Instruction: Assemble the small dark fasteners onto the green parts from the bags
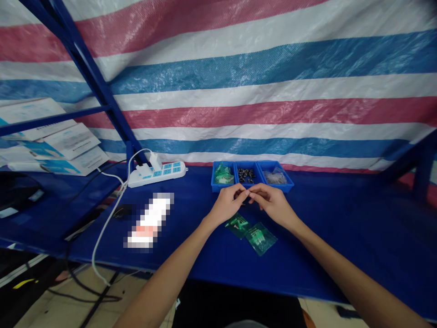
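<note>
My left hand [226,202] and my right hand [273,203] meet fingertip to fingertip just in front of the blue bins. Thumb and fingers are pinched on each hand; whatever lies between them is too small to make out. Below them on the table are two small green packets, one partly under my hands [238,226] and the other nearer me [261,238], with pale slim pieces showing through. Beyond my hands stand three joined blue bins: green packets [223,174] in the left, small black parts [246,175] in the middle, clear plastic bags [275,176] in the right.
On the blue table [327,214], a white power strip [164,172] with plugs sits at back left, its white cable [102,228] hanging over the front edge. A blurred-out bright object [150,221] lies nearby. White boxes [70,143] are stacked far left, behind a blue frame post [99,86].
</note>
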Action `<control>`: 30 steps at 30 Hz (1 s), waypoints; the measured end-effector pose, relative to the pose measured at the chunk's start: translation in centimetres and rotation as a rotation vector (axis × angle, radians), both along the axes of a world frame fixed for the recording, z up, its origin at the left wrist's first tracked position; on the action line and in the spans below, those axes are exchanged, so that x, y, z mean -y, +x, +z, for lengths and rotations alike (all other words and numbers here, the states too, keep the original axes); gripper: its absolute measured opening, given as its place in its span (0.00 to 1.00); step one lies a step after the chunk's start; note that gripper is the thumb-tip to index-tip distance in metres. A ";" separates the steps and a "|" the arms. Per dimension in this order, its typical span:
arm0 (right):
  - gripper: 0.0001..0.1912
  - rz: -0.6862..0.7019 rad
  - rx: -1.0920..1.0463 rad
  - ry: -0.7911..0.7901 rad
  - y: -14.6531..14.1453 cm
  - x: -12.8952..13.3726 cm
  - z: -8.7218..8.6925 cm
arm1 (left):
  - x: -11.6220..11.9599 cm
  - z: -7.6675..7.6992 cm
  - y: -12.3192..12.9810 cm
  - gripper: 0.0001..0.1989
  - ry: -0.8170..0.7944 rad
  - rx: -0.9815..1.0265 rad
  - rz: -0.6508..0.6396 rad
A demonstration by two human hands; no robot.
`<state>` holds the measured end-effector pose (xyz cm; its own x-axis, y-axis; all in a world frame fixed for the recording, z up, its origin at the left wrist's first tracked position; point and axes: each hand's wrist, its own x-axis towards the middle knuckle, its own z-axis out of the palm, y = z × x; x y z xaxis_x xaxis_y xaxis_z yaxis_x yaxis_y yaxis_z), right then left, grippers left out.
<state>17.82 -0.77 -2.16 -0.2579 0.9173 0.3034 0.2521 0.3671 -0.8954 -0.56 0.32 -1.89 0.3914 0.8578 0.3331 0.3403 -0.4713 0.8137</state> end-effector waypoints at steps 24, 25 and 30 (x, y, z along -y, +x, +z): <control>0.14 -0.090 -0.083 -0.140 1.2 -0.9 0.5 | -0.5 -0.9 -1.3 0.06 0.171 -0.498 0.017; 0.12 -0.052 0.007 -0.128 1.1 -0.9 0.2 | -0.5 -1.0 -1.3 0.05 0.173 -0.499 0.009; 0.07 -0.033 0.414 0.121 0.1 -0.6 -1.3 | -0.8 -1.2 -1.3 0.01 0.175 -0.463 -0.010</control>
<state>17.97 -0.18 -3.47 -0.3517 0.8912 0.2866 0.5948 0.4491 -0.6667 -1.86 1.12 -3.04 0.5400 0.8000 0.2614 0.6424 -0.5924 0.4862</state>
